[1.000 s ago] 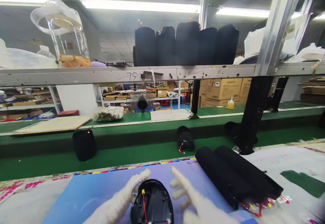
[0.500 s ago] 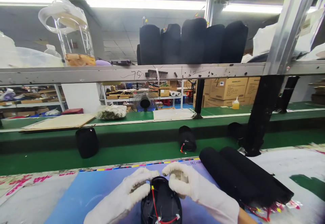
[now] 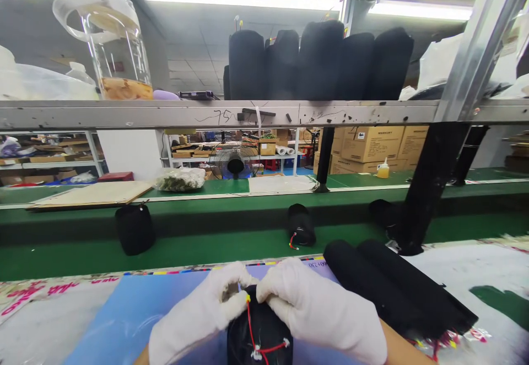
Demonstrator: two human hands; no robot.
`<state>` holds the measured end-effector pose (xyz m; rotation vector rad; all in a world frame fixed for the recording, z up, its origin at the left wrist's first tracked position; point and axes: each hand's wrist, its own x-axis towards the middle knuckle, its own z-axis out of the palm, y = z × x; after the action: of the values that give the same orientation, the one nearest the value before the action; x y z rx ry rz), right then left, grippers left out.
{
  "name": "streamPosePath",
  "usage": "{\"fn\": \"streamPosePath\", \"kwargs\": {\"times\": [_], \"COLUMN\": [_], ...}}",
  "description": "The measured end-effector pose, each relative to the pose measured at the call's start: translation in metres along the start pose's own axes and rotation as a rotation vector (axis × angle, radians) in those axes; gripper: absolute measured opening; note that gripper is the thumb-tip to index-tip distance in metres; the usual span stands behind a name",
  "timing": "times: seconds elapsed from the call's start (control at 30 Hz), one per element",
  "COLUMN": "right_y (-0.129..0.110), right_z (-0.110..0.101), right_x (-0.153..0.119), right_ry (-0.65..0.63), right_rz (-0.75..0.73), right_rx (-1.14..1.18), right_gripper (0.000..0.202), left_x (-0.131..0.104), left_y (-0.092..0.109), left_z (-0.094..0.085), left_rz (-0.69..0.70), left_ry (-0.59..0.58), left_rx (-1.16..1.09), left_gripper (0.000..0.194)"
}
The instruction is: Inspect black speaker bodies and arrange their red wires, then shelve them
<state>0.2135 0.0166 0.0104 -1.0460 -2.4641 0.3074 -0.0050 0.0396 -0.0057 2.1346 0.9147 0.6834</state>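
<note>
A black cloth-covered cylinder (image 3: 268,329) stands at the bottom centre on the blue sheet. Red wires (image 3: 251,323) with white plugs and a yellow tip lie across its near face. My left hand (image 3: 219,304), in a white glove, is closed with fingertips pinched on the black cloth cover at the cylinder's far left edge. Beside it, my gloved right hand (image 3: 293,301) is closed on the cloth at the far right edge. Both sets of fingers nearly meet there, and the cloth between them is partly hidden.
Two long black cloth rolls (image 3: 397,290) with wire ends lie to the right. Beyond the sheet, a green belt (image 3: 215,243) carries black cylinders (image 3: 301,226). A metal shelf (image 3: 182,113) crosses overhead, bearing several black cylinders and a clear jug (image 3: 118,51). A black post (image 3: 427,188) stands right.
My hands have closed and drawn together at the cylinder's far edge. Black cloth now covers the plastic rim and end face that showed before. The view has shifted slightly.
</note>
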Motion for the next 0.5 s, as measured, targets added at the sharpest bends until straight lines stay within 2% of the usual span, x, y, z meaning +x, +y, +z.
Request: {"fn": "streamPosePath", "kwargs": {"times": [0.1,0.17,0.27,0.3,0.37,0.43,0.5], "right_y": [-0.008,-0.014,-0.022,-0.023,-0.021,-0.014,-0.006], "right_z": [-0.005,-0.007,-0.012,-0.015,-0.025,-0.037,-0.046], "right_x": [0.002,0.006,0.013,0.014,0.012,0.007,0.000], "right_ry": [-0.067,-0.122,-0.195,-0.215,-0.205,-0.120,-0.057], "right_rz": [-0.024,-0.021,0.022,0.046,0.114,0.196,0.253], "right_rx": [-0.076,-0.098,-0.118,-0.067,0.178,0.461,0.542], "right_gripper": [0.022,0.019,0.021,0.023,0.023,0.017,0.024], "left_x": [-0.002,-0.001,0.001,0.002,0.000,-0.002,-0.005], "left_y": [0.012,0.014,0.010,0.007,0.002,-0.005,-0.012], "left_z": [-0.009,-0.008,-0.002,0.001,0.005,0.007,0.010], "left_rz": [0.018,0.049,0.102,0.114,0.143,0.172,0.196], "left_ry": [-0.088,-0.069,-0.033,-0.028,-0.008,0.030,0.072], "left_rx": [0.071,0.189,0.284,0.297,0.333,0.373,0.405], "left_gripper": [0.029,0.035,0.035,0.033,0.028,0.025,0.026]}}
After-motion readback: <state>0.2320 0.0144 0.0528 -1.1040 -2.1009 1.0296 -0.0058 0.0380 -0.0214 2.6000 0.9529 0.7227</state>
